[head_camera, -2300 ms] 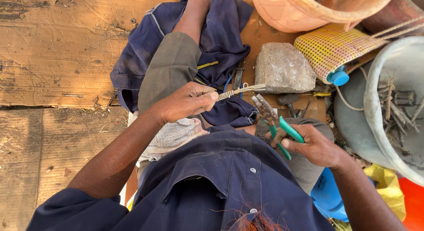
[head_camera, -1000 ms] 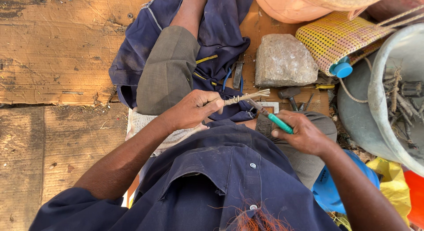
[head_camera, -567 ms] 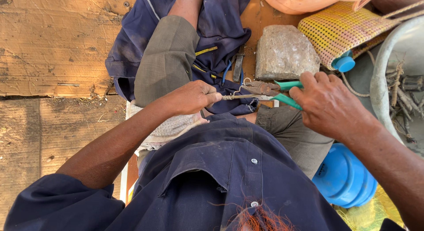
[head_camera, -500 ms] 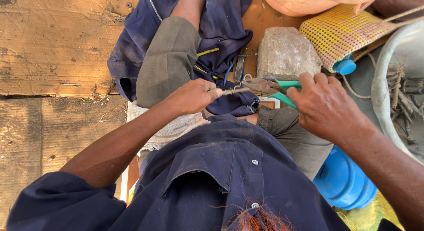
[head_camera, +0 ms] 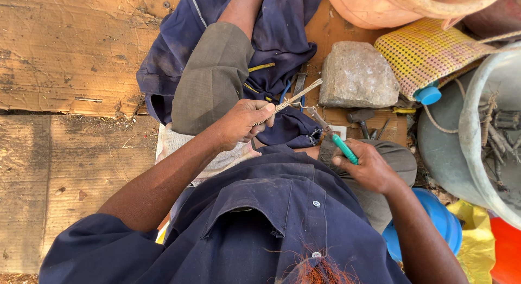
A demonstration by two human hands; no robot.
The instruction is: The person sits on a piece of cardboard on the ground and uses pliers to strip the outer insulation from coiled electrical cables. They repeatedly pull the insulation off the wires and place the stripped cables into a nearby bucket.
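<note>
From my feed, the left hand (head_camera: 241,121) is clenched around the near end of a pale, twisted bundle of wire strands (head_camera: 290,100); the bundle runs up and away from those fingers, its far tip frayed just short of a grey, rough-faced block of stone (head_camera: 358,75). The right hand (head_camera: 369,167) grips green-handled metal pliers (head_camera: 334,135), fingers wrapped round the handles. The plier nose points toward the wire, close beneath it, though I cannot quite tell whether the two touch. Both hands work over the lap, above dark blue cloth (head_camera: 271,40) spread across a bent knee.

The surface is the floor: worn, stained sheets of brown cardboard (head_camera: 70,72) stretch well beyond the left hand. Past the right-hand fingers lie the stone, a hammer head (head_camera: 359,117) and small metal tools on an orange-brown board. Further right sit a yellow woven plastic mat (head_camera: 420,53), a grey basin (head_camera: 488,137) holding rusty metal scraps, and a blue plastic container (head_camera: 437,221) beside the right forearm. Daylight falls hard across everything.
</note>
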